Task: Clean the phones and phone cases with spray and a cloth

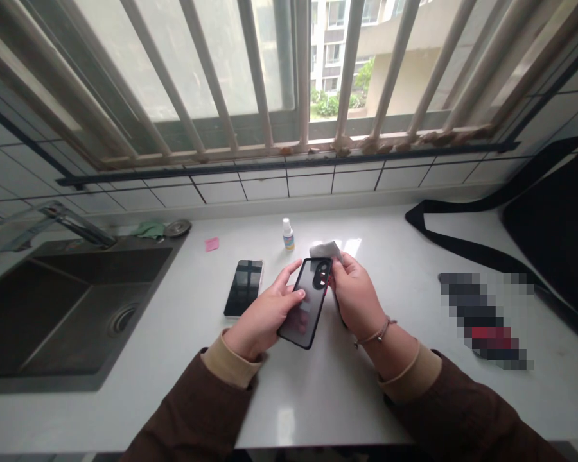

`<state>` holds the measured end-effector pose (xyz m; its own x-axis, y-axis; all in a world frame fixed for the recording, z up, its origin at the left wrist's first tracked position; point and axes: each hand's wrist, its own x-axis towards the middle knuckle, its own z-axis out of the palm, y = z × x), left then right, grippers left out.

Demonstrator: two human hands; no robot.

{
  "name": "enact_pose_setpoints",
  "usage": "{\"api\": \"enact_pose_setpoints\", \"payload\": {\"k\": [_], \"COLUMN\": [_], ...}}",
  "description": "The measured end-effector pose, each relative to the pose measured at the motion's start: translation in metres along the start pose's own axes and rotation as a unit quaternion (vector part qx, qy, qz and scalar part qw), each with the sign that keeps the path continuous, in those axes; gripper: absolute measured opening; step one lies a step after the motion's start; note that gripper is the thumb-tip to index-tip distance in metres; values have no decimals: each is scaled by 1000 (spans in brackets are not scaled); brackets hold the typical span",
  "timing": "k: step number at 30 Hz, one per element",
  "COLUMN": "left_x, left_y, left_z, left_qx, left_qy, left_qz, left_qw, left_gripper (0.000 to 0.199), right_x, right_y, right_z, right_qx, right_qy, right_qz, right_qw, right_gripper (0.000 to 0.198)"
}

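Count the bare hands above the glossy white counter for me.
2. The left hand holds the translucent, black-rimmed phone case by its left side; the right hand holds the grey cloth near the case's camera-cutout corner. No other hand shows.

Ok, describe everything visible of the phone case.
The phone case has a translucent, plastic-looking panel, a black rim, an oval camera cutout and red side accents. It slants, cutout end farthest away. The left hand grips its left edge, thumb on the panel; the right hand holds grey cloth at the case's upper right corner.
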<state>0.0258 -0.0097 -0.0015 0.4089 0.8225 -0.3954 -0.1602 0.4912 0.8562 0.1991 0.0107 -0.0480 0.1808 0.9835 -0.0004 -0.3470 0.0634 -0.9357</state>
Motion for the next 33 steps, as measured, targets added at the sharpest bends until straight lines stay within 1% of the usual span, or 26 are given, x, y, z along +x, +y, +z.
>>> {"api": "enact_pose_setpoints", "payload": {"k": [4, 7, 9, 11, 14, 17, 20, 23, 27, 30, 31, 33], "left_x": [-2, -3, -3, -3, -4, -4, -3, -5, -5, -2, 0, 3], "left_y": [6, 7, 5, 4, 4, 5, 4, 3, 4, 7, 8, 7], "left_z": [-2, -2, -2, -3, -5, -7, -9, -9, -5, -1, 0, 2], "left_qx": [-29, -51, -69, -77, -89, -131, -168, -196, -201, -241, -261, -285], "left_qy": [-6, -8, -32, -64, -92, -108, -114, -131, -104, -87, -77, -35], "left_qz": [-5, -10, -25, -41, -48, -53, -50, -55, -65, -76, -63, -26], "left_qw": [1000, 999, 997, 994, 991, 984, 978, 970, 972, 964, 960, 957], "left_gripper": [77, 64, 53, 49, 40, 37, 41, 44, 37, 45, 44, 35], "right_x": [-2, -5, -9, -13, -17, -17, -16, -15, -17, -18, -19, -21], "right_y": [-5, -9, -12, -15, -19, -19, -18, -16, -17, -17, -17, -15], "right_z": [-1, -1, -1, 0, 1, 2, 2, 2, 2, 2, 2, 4], "right_qx": [-43, -103, -185, -268, -334, -361, -376, -395, -444, -453, -444, -423], "right_qy": [3, 6, 2, -6, -14, -16, -24, -36, -45, -50, -60, -97], "right_qz": [-41, -82, -122, -160, -195, -185, -167, -167, -169, -184, -196, -225], "right_qw": [998, 991, 975, 950, 922, 914, 911, 903, 879, 871, 872, 872], "right_gripper": [36, 36, 34, 33, 32, 31, 31, 32, 34, 34, 34, 36]}}
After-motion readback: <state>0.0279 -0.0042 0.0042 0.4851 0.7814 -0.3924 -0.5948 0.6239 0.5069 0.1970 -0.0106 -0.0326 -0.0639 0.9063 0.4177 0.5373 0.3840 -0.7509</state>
